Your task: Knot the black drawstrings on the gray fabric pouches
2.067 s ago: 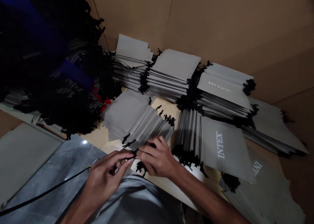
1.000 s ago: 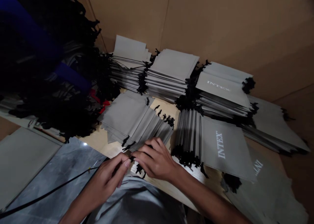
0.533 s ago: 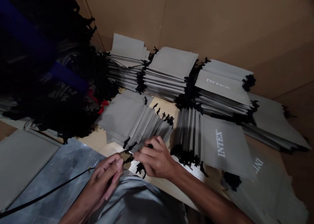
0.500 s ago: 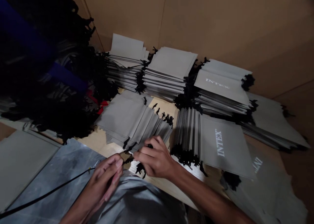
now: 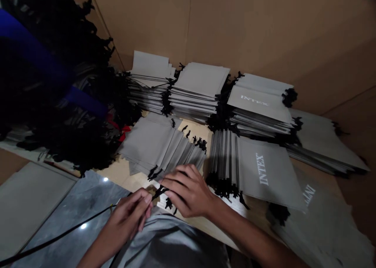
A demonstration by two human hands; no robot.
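Note:
My left hand (image 5: pixel 131 212) is closed in a pinch, thumb against fingers, on a black cord (image 5: pixel 159 191). The other end of this short piece reaches the curled fingers of my right hand (image 5: pixel 188 190), which are closed on it. A long thin black cord (image 5: pixel 63 234) with a yellow bit on it runs from the left edge to my left wrist; its end is hidden there. Just beyond my hands lies a fanned row of grey flat pouches (image 5: pixel 149 139) with knotted black cord ends. More black cord ends (image 5: pixel 168 203) lie below my right fingers.
Behind stand stacks of grey pouches (image 5: pixel 201 80) against a brown cardboard wall (image 5: pixel 249 29). On the right, an upright row ends in an INTEX pouch (image 5: pixel 270 170). A dark heap of corded pouches (image 5: pixel 79 139) with a blue strap (image 5: pixel 85 101) rises at left.
The view has shifted slightly. My hands stay close together, and more of the black cord shows between them. The stacks have not been disturbed.

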